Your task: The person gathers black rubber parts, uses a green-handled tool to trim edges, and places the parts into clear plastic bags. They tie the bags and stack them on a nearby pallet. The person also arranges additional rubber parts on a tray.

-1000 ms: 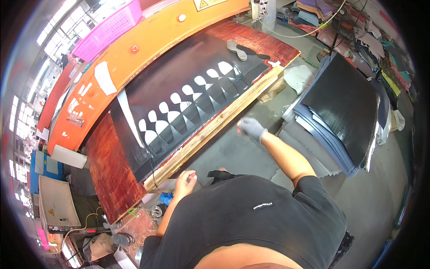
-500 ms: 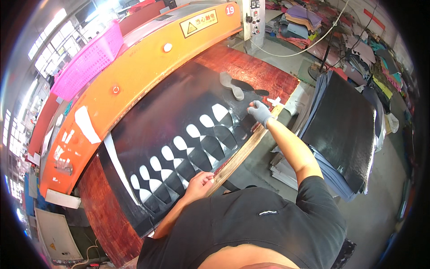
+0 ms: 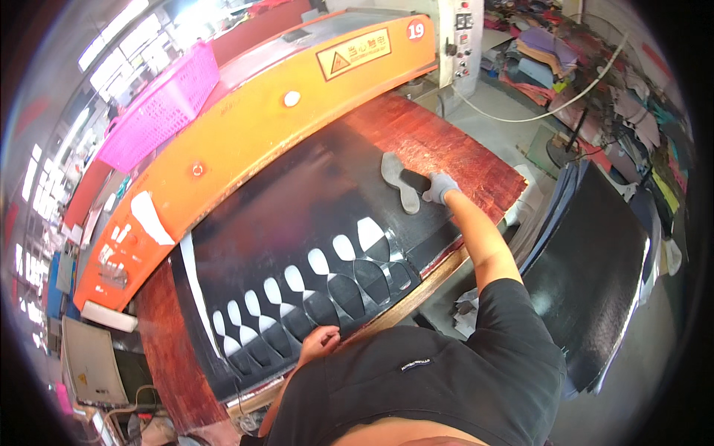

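My right hand (image 3: pixel 442 186), in a grey glove, reaches to the far right of a black sheet (image 3: pixel 297 193). Its fingers are closed at the end of a dark insole-shaped piece (image 3: pixel 414 180). That piece lies across a grey insole-shaped piece (image 3: pixel 409 199). Bare and loosely curled, my left hand (image 3: pixel 321 342) rests by the sheet's near edge, with nothing visible in it. Close by runs a row of several insole-shaped cutouts, white (image 3: pixel 318 262) at the far part and dark (image 3: pixel 346 296) at the near part.
An orange machine beam (image 3: pixel 253 123) spans the far side of the red-brown board (image 3: pixel 439 137), with a pink basket (image 3: pixel 163 111) on top. A control box (image 3: pixel 460 44) stands behind. Stacked black sheets (image 3: pixel 587 253) are on my right. A wooden strip (image 3: pixel 442 266) edges the board.
My right hand has moved from beside the board's near edge onto the dark insole-shaped piece. My left hand stays curled by the near edge. The whole view has shifted a little.
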Tool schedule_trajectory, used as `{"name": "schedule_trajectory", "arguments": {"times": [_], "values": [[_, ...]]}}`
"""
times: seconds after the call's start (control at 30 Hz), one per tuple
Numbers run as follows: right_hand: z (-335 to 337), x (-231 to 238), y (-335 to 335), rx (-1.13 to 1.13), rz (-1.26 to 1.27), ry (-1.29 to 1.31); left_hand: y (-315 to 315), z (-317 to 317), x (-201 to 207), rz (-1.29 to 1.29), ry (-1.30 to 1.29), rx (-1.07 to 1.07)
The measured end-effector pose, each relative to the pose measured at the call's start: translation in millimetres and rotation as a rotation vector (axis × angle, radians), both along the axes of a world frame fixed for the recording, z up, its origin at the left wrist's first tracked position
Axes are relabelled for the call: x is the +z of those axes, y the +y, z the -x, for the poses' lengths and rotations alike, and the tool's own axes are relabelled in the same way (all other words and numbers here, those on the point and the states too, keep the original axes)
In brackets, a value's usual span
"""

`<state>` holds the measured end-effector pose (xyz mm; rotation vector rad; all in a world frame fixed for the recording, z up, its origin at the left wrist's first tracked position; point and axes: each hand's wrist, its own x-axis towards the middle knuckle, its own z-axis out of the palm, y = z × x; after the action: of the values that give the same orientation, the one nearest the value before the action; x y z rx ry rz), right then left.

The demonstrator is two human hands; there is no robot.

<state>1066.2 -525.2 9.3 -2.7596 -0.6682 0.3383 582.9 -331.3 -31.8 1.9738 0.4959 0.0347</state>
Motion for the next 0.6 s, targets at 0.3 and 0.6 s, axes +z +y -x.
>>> {"name": "schedule_trajectory", "arguments": {"times": [0.3, 0.6], "values": [[-22, -40, -15, -0.066, -0.353, 0.067, -34, -16, 14, 0.299, -0.034, 0.129], [162, 36, 20, 0.479, -0.869, -0.284, -87, -120, 68, 0.557, -0.480, 0.216]]}}
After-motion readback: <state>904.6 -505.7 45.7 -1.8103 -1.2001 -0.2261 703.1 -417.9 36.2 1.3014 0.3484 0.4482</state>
